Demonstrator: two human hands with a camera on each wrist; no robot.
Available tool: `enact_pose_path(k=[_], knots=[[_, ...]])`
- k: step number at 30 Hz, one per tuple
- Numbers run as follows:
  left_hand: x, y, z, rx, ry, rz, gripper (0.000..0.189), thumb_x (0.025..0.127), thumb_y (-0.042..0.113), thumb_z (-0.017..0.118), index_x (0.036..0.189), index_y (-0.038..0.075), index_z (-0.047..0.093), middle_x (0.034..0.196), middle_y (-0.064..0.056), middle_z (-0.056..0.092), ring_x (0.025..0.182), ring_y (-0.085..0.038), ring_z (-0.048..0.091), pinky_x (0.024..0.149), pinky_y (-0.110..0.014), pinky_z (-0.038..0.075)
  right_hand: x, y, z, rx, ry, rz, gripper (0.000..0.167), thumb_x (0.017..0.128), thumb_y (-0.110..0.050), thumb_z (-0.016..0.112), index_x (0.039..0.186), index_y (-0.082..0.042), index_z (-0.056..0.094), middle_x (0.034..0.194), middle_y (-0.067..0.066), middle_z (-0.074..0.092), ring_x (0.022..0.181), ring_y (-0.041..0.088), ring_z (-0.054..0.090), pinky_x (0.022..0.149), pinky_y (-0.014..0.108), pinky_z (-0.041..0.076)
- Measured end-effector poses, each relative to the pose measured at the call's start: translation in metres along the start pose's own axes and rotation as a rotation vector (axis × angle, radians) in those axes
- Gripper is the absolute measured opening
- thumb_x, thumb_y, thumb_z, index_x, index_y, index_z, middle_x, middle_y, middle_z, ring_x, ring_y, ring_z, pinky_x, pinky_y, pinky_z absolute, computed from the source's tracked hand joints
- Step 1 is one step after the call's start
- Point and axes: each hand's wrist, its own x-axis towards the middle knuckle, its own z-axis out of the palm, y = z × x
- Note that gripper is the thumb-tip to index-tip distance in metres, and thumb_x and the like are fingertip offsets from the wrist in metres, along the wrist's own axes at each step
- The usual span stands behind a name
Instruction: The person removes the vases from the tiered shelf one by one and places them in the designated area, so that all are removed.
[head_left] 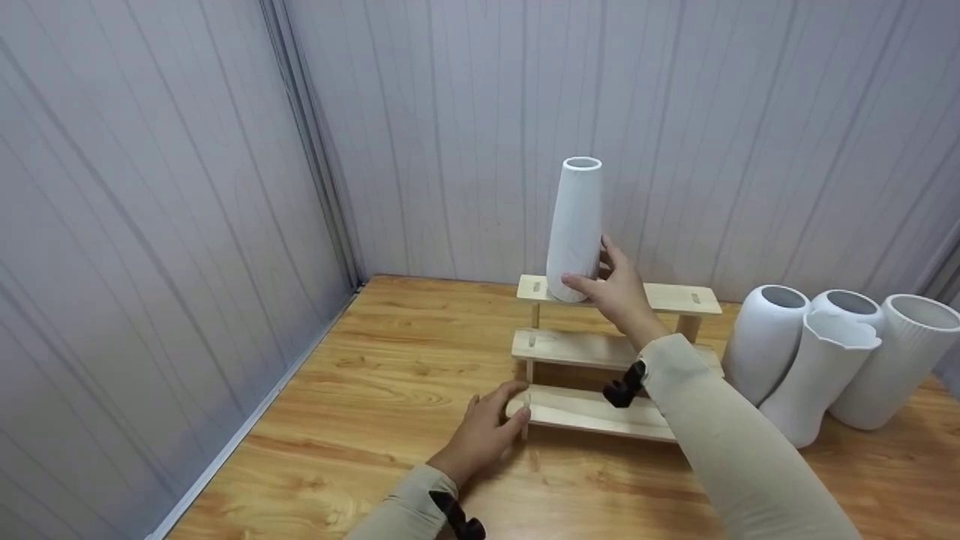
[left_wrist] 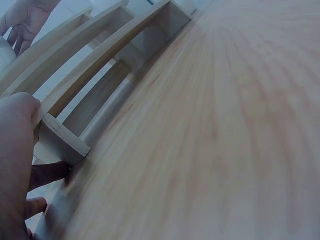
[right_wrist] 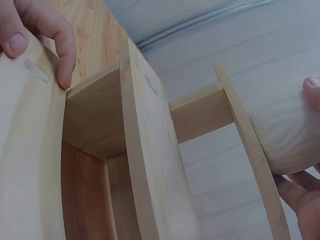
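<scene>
A tall white vase (head_left: 576, 225) with a narrow mouth stands upright at the left of the top shelf of a three-step wooden stand (head_left: 600, 412). My right hand (head_left: 619, 296) grips the vase low down, thumb in front and fingers round its right side. In the right wrist view the base of the vase (right_wrist: 282, 130) meets the top board. At the lowest step, my left hand (head_left: 484, 431) holds the stand's left end. The left wrist view has its thumb on the near edge and the fingers (left_wrist: 49, 174) behind the end panel.
Several white vases crowd together right of the stand: a rounded one (head_left: 765, 337), a wavy-rimmed one (head_left: 814, 382) and a ribbed one (head_left: 892, 375) among them. Everything rests on a wood-grain table (head_left: 337, 405). Pale panelled walls (head_left: 465, 135) rise behind and at the left.
</scene>
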Motion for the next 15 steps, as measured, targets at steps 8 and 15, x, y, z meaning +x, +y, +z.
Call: enact_pose_path(k=[8,15], knots=[[0.001,-0.002,0.001,-0.021,-0.016,0.005,0.050,0.104,0.049,0.050,0.147,0.024,0.048,0.148,0.001,0.053,0.141,-0.027,0.044,0.120,-0.065,0.006,-0.017,0.000,-0.011,-0.017,0.033,-0.043,0.106,0.080,-0.026,0.088,0.161,-0.011,0.023,0.149,0.018,0.048,0.131,0.035,0.052,0.099,0.046,0.053],[0.002,-0.004,0.002,-0.023,-0.024,-0.004,0.049,0.105,0.049,0.050,0.147,0.024,0.049,0.148,0.001,0.054,0.141,-0.027,0.044,0.120,-0.065,0.006,-0.035,-0.001,-0.023,-0.022,0.041,-0.071,0.100,0.080,-0.024,0.088,0.160,-0.014,0.029,0.149,0.018,0.049,0.131,0.036,0.054,0.101,0.050,0.051]])
